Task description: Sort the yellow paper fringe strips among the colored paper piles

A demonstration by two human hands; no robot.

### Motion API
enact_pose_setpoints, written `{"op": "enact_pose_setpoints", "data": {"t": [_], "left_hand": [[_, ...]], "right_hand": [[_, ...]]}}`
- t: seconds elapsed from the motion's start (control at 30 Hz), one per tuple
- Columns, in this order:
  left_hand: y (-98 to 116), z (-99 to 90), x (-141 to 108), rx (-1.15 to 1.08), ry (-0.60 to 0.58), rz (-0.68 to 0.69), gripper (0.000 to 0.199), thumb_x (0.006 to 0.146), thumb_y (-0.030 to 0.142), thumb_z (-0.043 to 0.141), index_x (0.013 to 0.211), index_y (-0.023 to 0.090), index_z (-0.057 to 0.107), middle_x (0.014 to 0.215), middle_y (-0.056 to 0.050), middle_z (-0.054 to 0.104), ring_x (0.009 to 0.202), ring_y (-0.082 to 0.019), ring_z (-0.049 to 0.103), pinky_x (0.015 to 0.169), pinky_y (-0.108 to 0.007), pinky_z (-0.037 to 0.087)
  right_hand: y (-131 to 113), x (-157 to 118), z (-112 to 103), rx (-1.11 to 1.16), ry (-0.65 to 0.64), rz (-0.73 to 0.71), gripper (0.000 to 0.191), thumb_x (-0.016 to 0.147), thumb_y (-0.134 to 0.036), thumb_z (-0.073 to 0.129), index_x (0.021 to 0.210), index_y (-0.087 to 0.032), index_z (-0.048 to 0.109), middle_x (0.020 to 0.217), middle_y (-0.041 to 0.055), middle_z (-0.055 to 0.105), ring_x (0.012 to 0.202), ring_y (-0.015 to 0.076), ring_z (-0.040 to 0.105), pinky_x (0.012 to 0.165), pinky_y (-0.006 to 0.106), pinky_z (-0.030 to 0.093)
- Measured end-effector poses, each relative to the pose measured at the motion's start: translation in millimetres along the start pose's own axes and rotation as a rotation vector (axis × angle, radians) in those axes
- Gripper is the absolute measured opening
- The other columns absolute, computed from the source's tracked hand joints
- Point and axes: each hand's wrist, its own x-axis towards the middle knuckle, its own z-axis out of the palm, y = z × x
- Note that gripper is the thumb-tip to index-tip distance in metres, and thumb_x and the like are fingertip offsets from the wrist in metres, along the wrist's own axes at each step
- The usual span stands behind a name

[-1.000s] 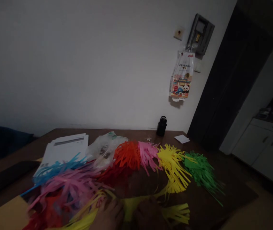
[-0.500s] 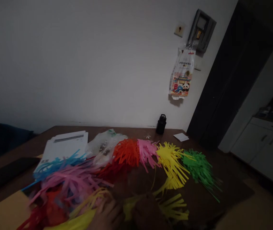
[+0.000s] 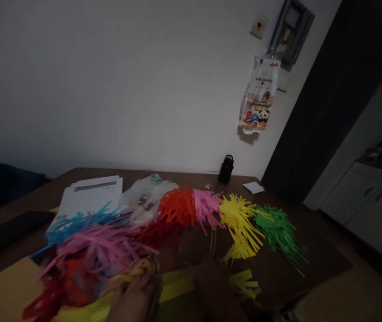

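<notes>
At the bottom of the view, a yellow paper strip (image 3: 178, 282) stretches between my two hands. My left hand (image 3: 135, 296) is closed over its left part, fingers bent. My right hand (image 3: 215, 286), dark and blurred, is closed on its right part; cut yellow fringe (image 3: 245, 284) sticks out beyond it. More yellow paper (image 3: 85, 311) lies under and left of my left hand. To the left are heaped pink and purple strips (image 3: 102, 248) and red paper (image 3: 80, 279). Fringed bunches in orange-red (image 3: 178, 205), pink (image 3: 207, 208), yellow (image 3: 241, 221) and green (image 3: 277, 230) lie in a row beyond my hands.
Blue strips (image 3: 80, 223) partly cover white papers (image 3: 92, 194) at the left. A clear plastic bag (image 3: 147, 197), a black bottle (image 3: 226, 169) and a white card (image 3: 253, 187) stand or lie near the wall. A printed bag (image 3: 259, 96) hangs from a wall box (image 3: 291, 31).
My hands have moved farther apart, left hand leftward and right hand slightly right, so more of the yellow strip shows between them. The camera view has tilted a little.
</notes>
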Motion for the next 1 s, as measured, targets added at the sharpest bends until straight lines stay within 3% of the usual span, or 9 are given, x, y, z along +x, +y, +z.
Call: {"op": "enact_pose_setpoints", "data": {"t": [0.13, 0.23, 0.33, 0.4, 0.5, 0.63, 0.83, 0.93, 1.0], "left_hand": [[11.3, -24.1, 11.8, 0.02, -0.126, -0.079, 0.04, 0.091, 0.013, 0.036, 0.098, 0.019, 0.075, 0.116, -0.017, 0.072, 0.109, -0.034, 0.065, 0.081, -0.051, 0.043], [11.0, -25.8, 17.0, 0.03, -0.15, -0.072, 0.039, 0.091, 0.014, 0.036, 0.097, 0.018, 0.075, 0.115, -0.018, 0.072, 0.107, -0.036, 0.065, 0.079, -0.052, 0.043], [8.9, -23.2, 19.4, 0.035, -0.163, -0.057, 0.041, 0.089, 0.01, 0.037, 0.113, 0.016, 0.07, 0.111, -0.019, 0.072, 0.106, -0.038, 0.065, 0.076, -0.053, 0.043], [7.6, -21.5, 20.3, 0.036, -0.162, -0.048, 0.043, 0.088, 0.009, 0.037, 0.117, 0.014, 0.068, 0.108, -0.02, 0.073, 0.106, -0.039, 0.065, 0.075, -0.054, 0.043], [5.6, -19.4, 20.6, 0.037, -0.14, -0.045, 0.042, 0.088, 0.01, 0.038, 0.115, 0.013, 0.069, 0.107, -0.02, 0.073, 0.103, -0.038, 0.065, 0.074, -0.053, 0.043], [3.9, -16.7, 18.3, 0.042, -0.063, -0.027, 0.033, 0.088, 0.016, 0.045, 0.106, 0.014, 0.072, 0.109, -0.02, 0.072, 0.104, -0.038, 0.063, 0.078, -0.053, 0.043], [2.6, -3.5, 13.3, -0.016, 0.054, 0.145, 0.033, 0.085, 0.004, 0.055, 0.095, 0.03, 0.073, 0.108, -0.005, 0.073, 0.109, -0.025, 0.06, 0.099, -0.048, 0.036], [1.0, 3.8, 12.1, -0.069, 0.085, 0.221, 0.009, 0.09, 0.021, 0.061, 0.089, 0.024, 0.07, 0.096, -0.002, 0.071, 0.1, -0.022, 0.062, 0.1, -0.048, 0.039], [1.2, 7.0, 10.1, -0.102, 0.092, 0.259, 0.013, 0.091, 0.031, 0.061, 0.095, 0.02, 0.067, 0.1, -0.003, 0.069, 0.099, -0.021, 0.063, 0.096, -0.048, 0.045]], "right_hand": [[-0.5, 9.3, -6.0, -0.017, -0.064, 0.066, 0.014, 0.078, -0.012, 0.064, 0.066, -0.02, 0.064, 0.061, 0.0053, 0.064, 0.064, 0.0234, 0.06, 0.068, 0.04, 0.045], [6.0, 15.3, -10.3, -0.029, -0.05, 0.111, 0.01, 0.074, -0.009, 0.067, 0.068, -0.018, 0.066, 0.064, 0.0076, 0.066, 0.065, 0.0254, 0.061, 0.066, 0.041, 0.045], [7.9, 20.3, -8.4, -0.039, 0.003, 0.124, 0.008, 0.076, -0.009, 0.065, 0.079, -0.016, 0.069, 0.075, 0.0121, 0.07, 0.073, 0.0278, 0.063, 0.074, 0.046, 0.046], [2.4, 22.1, -3.7, -0.014, 0.02, 0.061, 0.008, 0.079, -0.012, 0.065, 0.079, -0.019, 0.068, 0.075, 0.0075, 0.071, 0.073, 0.0238, 0.063, 0.08, 0.045, 0.045], [-10.5, 22.0, 4.1, 0.043, 0.031, -0.134, 0.015, 0.085, -0.013, 0.061, 0.074, -0.023, 0.065, 0.066, -0.0007, 0.068, 0.073, 0.0185, 0.063, 0.089, 0.043, 0.042], [-15.3, 20.2, 7.4, 0.085, 0.075, -0.343, 0.02, 0.087, -0.012, 0.06, 0.069, -0.02, 0.062, 0.067, 0.0007, 0.067, 0.085, 0.0211, 0.063, 0.09, 0.046, 0.039], [-9.0, 17.3, -10.2, 0.151, 0.122, -0.226, 0.022, 0.084, -0.021, 0.067, 0.064, -0.018, 0.057, 0.066, 0.0006, 0.063, 0.067, 0.0174, 0.057, 0.079, 0.039, 0.04], [-16.8, 17.3, -21.6, 0.187, 0.122, -0.16, 0.017, 0.089, -0.032, 0.063, 0.077, -0.019, 0.06, 0.076, 0.0011, 0.065, 0.075, 0.0189, 0.058, 0.084, 0.04, 0.04], [-22.8, 17.8, -24.6, 0.196, 0.119, -0.174, 0.011, 0.094, -0.028, 0.058, 0.086, -0.02, 0.062, 0.079, 0.0005, 0.066, 0.081, 0.0187, 0.059, 0.087, 0.04, 0.039]]}}
